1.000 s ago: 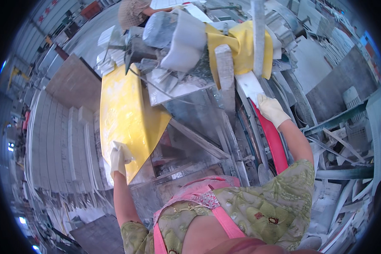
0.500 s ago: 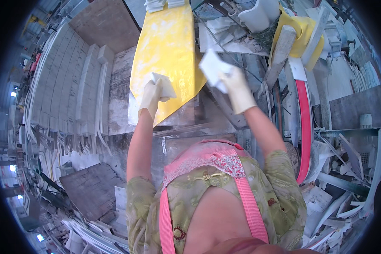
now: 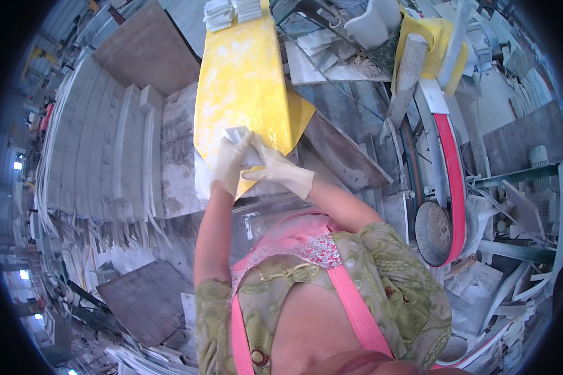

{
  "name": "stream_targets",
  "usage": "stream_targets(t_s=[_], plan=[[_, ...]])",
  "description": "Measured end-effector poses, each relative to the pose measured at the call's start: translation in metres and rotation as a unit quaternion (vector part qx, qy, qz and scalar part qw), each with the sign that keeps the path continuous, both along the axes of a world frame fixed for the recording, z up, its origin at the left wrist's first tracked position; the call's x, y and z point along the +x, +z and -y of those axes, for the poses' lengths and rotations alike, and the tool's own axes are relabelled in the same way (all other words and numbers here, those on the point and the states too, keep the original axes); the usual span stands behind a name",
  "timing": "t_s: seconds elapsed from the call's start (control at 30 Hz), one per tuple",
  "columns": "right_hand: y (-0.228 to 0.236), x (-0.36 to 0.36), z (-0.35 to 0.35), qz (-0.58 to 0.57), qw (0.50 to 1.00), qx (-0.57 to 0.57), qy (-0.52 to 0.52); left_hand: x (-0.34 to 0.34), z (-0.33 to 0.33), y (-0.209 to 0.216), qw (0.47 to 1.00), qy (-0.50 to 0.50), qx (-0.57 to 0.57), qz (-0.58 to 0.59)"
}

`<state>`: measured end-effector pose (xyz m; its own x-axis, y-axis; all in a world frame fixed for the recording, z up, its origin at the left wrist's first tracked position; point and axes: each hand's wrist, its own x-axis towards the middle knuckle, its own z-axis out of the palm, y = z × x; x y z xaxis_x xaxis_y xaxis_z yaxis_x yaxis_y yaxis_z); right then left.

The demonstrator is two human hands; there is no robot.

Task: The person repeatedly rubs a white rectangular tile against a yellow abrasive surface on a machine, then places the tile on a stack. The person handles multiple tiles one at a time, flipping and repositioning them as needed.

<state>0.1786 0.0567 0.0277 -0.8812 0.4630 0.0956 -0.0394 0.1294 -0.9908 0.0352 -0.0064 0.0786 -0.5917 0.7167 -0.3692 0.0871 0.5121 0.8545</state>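
Flat white stone tiles (image 3: 251, 157) are held together above the near end of a table with a yellow cover (image 3: 238, 81). My left hand (image 3: 231, 159), in a pale rubber glove, is closed around them from the left. From the right, my gloved right hand (image 3: 278, 167) grips the same tiles, its fingers along their side and its thumb pointing left below. Both hands partly hide the tiles, so how many there are cannot be made out. Stacks of similar white tiles (image 3: 219, 15) sit at the table's far end.
Long grey slabs (image 3: 100, 137) stand in rows at the left. To the right, a belt machine has a red belt (image 3: 451, 181) running round a wheel (image 3: 433, 232). A wooden post (image 3: 410, 78) rises beside it. Stone offcuts (image 3: 475, 287) lie at the lower right.
My right hand has swung left and inward, bringing its white tile against the one in my left hand. My left hand has dropped slightly nearer to me.
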Motion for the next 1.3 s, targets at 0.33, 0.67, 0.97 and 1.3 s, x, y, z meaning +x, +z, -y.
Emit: stream_targets(t_s=[0.33, 0.67, 0.97, 1.3], plan=[[-0.004, 0.117, -0.069, -0.023, 0.986, -0.029, -0.162, 0.001, -0.064, -0.028, 0.919, 0.009, -0.161, -0.360], [-0.020, 0.353, -0.117, 0.040, 0.827, 0.094, -0.552, 0.021, -0.051, -0.005, 0.933, 0.033, -0.192, -0.303], [-0.026, 0.439, -0.146, 0.296, 0.683, 0.355, -0.565, 0.008, -0.055, -0.022, 0.977, 0.083, -0.086, -0.176], [-0.026, 0.438, -0.148, 0.380, 0.674, 0.340, -0.535, 0.029, -0.060, -0.025, 0.933, 0.136, -0.109, -0.314]])
